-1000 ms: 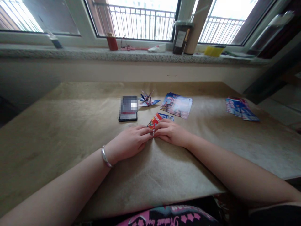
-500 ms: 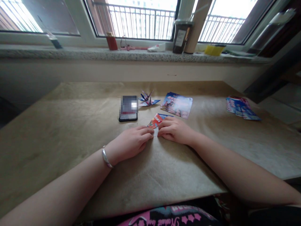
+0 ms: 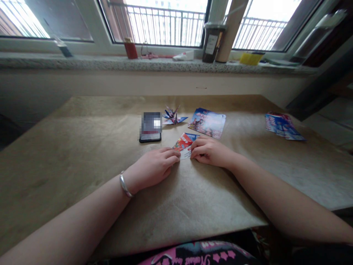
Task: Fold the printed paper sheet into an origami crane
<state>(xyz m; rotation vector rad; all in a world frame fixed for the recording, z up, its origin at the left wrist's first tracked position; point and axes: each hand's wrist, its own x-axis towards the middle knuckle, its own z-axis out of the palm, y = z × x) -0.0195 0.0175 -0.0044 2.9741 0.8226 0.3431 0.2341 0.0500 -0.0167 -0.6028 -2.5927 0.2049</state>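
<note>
A folded sheet of printed paper (image 3: 184,142), red, blue and white, lies flat on the table between my hands. My left hand (image 3: 160,165) has its fingertips together on the paper's left corner. At the right part of the same paper, the bent fingers of my right hand (image 3: 209,151) are closed on its near edge and cover that side. Just beyond stands a folded paper figure (image 3: 174,119) with pointed tips, like a paper crane. A phone (image 3: 150,138) lies to its left, its screen blurred out.
A stack of square printed sheets (image 3: 208,122) lies behind my right hand. More printed papers (image 3: 284,127) are fanned out at the far right of the table (image 3: 82,147). Along the windowsill (image 3: 96,64) stand a red container (image 3: 130,49) and a dark lidded cup (image 3: 211,44).
My right hand has slid a little to the right along the paper's near edge, uncovering more of its white part. My left hand stays on the left corner.
</note>
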